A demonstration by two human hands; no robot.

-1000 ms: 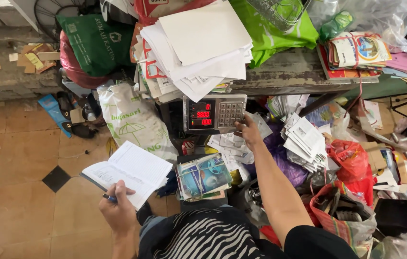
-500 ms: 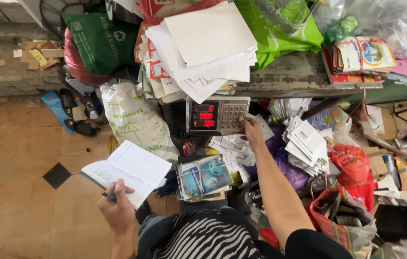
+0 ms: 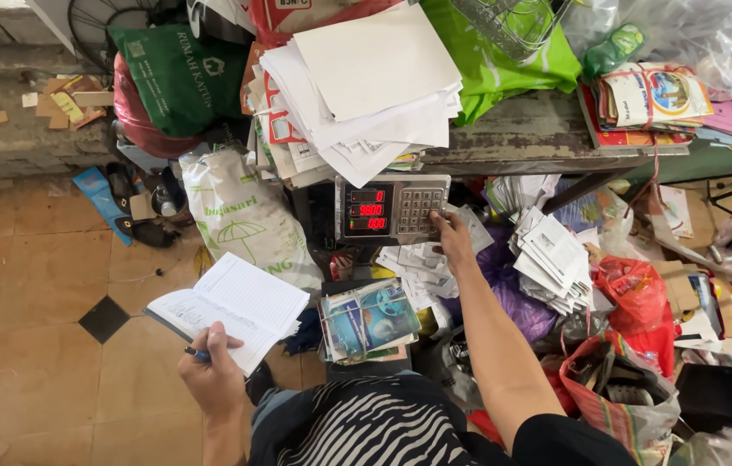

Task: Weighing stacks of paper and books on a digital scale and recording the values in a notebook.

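The right hand (image 3: 451,237) has slid from beside the scale (image 3: 394,208) onto its keypad.
Its fingers press the keys; the left hand (image 3: 211,375) pinches a pen (image 3: 197,354) under an open notebook (image 3: 230,306).

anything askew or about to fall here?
Yes. The thick stack of loose white paper sheets sits fanned and skewed, overhanging the grey weighing-scale keypad with red display that the right hand presses. Envelopes and papers spill below.
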